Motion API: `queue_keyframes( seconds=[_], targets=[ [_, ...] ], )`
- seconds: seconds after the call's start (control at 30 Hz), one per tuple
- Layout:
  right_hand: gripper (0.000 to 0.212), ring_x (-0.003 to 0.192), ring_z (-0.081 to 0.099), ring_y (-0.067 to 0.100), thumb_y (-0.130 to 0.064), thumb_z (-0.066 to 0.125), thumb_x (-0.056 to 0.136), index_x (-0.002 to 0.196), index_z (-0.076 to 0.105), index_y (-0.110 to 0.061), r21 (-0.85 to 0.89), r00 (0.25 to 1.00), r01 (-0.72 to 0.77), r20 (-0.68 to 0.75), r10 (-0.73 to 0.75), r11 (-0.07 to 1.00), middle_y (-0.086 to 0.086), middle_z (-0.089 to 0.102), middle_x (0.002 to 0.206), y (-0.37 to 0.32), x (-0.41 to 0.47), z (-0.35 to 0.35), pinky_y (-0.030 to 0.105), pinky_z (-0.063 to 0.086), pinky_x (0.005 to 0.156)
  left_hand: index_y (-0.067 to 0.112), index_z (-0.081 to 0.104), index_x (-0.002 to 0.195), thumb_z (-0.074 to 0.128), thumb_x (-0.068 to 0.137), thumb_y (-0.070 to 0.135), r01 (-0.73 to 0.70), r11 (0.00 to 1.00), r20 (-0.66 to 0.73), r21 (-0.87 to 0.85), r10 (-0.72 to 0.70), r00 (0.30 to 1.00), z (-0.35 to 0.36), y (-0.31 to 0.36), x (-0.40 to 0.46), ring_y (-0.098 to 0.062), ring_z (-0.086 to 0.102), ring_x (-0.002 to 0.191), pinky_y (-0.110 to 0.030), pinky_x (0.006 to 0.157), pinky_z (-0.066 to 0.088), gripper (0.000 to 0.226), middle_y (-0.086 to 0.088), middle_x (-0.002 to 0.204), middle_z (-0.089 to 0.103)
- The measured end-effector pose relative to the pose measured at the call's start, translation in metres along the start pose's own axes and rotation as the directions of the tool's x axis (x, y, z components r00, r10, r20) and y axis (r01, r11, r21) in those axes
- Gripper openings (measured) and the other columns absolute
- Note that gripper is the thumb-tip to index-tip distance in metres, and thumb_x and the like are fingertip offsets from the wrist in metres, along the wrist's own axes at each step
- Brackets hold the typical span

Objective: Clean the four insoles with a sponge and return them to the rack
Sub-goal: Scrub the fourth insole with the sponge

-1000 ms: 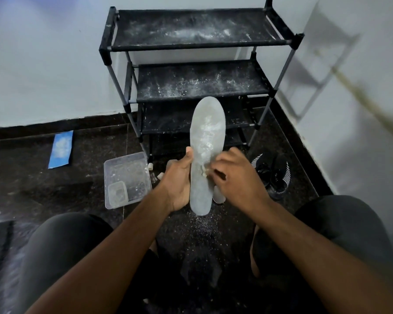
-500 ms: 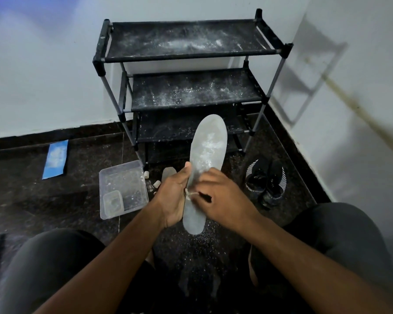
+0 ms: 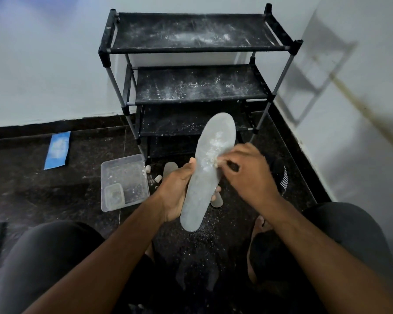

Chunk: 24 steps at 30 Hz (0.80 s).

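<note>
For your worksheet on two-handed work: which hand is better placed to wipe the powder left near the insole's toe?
The right hand: it pinches a small sponge against the insole beside the white patch, while the left hand grips the heel half.

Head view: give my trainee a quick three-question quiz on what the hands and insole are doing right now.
1. True or false: the left hand grips the grey insole.
2. Where does the right hand work? A) heel end B) powdery patch near the toe half C) on the rack
3. Fill in: the clear plastic tray lies on the ____.

Key: 1 true; 2 B; 3 floor.
</note>
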State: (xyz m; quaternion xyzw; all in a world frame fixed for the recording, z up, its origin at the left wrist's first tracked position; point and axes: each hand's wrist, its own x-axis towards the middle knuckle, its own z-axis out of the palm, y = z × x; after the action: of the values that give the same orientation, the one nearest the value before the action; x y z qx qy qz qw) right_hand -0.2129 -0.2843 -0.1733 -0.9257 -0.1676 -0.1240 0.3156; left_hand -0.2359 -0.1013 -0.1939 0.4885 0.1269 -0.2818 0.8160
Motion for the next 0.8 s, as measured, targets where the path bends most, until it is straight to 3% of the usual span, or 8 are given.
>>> queue_keyframes(
  seconds=[0.07,0.1,0.23,0.4,0.53,0.57,0.7,0.8],
  targets=[
    [0.016,0.09,0.053,0.011,-0.016,0.077,0.082,0.098,0.076,-0.012,-0.026,0.993,-0.022,-0.113,0.019,0.999,-0.003,0.068,0.093,0.006,0.003,-0.002,0.034,0.053,0.08,-0.001,0.063,0.13,0.053,0.098,0.045,0.021,0.999,0.035,-0.025,-0.02,0.999,0.002,-0.002,-0.003,-0.031,0.067,0.086,-0.047,0.078,0.054,0.056,-0.025,0.106,0.065],
    [0.016,0.09,0.054,0.011,-0.015,0.077,0.081,0.097,0.077,-0.013,-0.017,0.995,-0.013,-0.095,0.011,1.0,-0.004,0.068,0.093,0.004,0.002,0.001,0.034,0.053,0.08,-0.002,0.063,0.129,0.057,0.095,0.045,0.018,0.999,0.055,-0.039,-0.016,0.998,0.002,-0.003,-0.005,-0.032,0.065,0.086,-0.047,0.078,0.052,0.058,-0.025,0.107,0.063],
    [0.017,0.094,0.052,0.009,-0.016,0.077,0.082,0.099,0.077,-0.017,0.082,0.986,0.08,0.14,-0.091,0.993,-0.012,0.065,0.094,-0.005,-0.004,0.009,0.031,0.051,0.086,0.006,0.071,0.121,0.056,0.094,0.044,-0.011,1.0,0.118,-0.025,0.014,0.993,0.0,-0.004,-0.007,-0.033,0.064,0.089,-0.045,0.077,0.051,0.049,-0.028,0.109,0.062],
    [0.017,0.09,0.053,0.011,-0.017,0.077,0.082,0.099,0.076,-0.015,-0.013,0.993,0.024,-0.111,-0.025,1.0,-0.006,0.068,0.093,-0.001,0.003,0.0,0.03,0.051,0.08,-0.004,0.058,0.135,0.054,0.096,0.045,0.032,0.999,0.145,-0.04,-0.026,0.989,-0.001,-0.002,-0.007,-0.035,0.061,0.09,-0.043,0.075,0.054,0.062,-0.028,0.113,0.057],
    [0.018,0.089,0.046,0.004,-0.021,0.076,0.083,0.101,0.076,-0.019,0.04,0.975,0.17,0.137,-0.174,0.985,-0.01,0.067,0.094,-0.015,-0.007,0.012,0.018,0.044,0.078,0.005,0.063,0.131,0.044,0.103,0.044,0.015,1.0,0.083,-0.007,-0.014,0.996,-0.003,-0.003,-0.004,-0.031,0.068,0.084,-0.044,0.074,0.056,0.051,-0.022,0.105,0.069],
    [0.018,0.088,0.046,0.004,-0.021,0.076,0.083,0.101,0.076,-0.019,0.044,0.975,0.175,0.132,-0.179,0.984,-0.01,0.067,0.094,-0.014,-0.006,0.011,0.018,0.043,0.078,0.006,0.064,0.131,0.043,0.104,0.044,0.012,1.0,0.075,-0.011,-0.012,0.997,-0.003,-0.003,-0.004,-0.032,0.069,0.085,-0.044,0.075,0.056,0.051,-0.022,0.106,0.069],
    [0.016,0.089,0.049,0.006,-0.019,0.076,0.083,0.098,0.076,-0.015,-0.013,0.992,0.028,-0.121,-0.03,1.0,-0.006,0.068,0.093,-0.006,0.004,0.003,0.023,0.047,0.079,0.004,0.063,0.131,0.044,0.104,0.046,0.018,1.0,0.076,-0.003,-0.017,0.997,-0.003,-0.002,-0.005,-0.036,0.067,0.092,-0.045,0.077,0.056,0.054,-0.026,0.111,0.068],
    [0.017,0.09,0.045,0.004,-0.021,0.075,0.083,0.1,0.076,-0.018,0.032,0.983,0.141,0.113,-0.144,0.989,-0.011,0.065,0.094,-0.014,-0.005,0.013,0.019,0.045,0.08,0.008,0.067,0.126,0.037,0.108,0.046,0.001,1.0,0.049,0.016,-0.002,0.999,-0.005,-0.004,-0.003,-0.03,0.07,0.084,-0.044,0.075,0.058,0.052,-0.02,0.104,0.072]
  ],
)
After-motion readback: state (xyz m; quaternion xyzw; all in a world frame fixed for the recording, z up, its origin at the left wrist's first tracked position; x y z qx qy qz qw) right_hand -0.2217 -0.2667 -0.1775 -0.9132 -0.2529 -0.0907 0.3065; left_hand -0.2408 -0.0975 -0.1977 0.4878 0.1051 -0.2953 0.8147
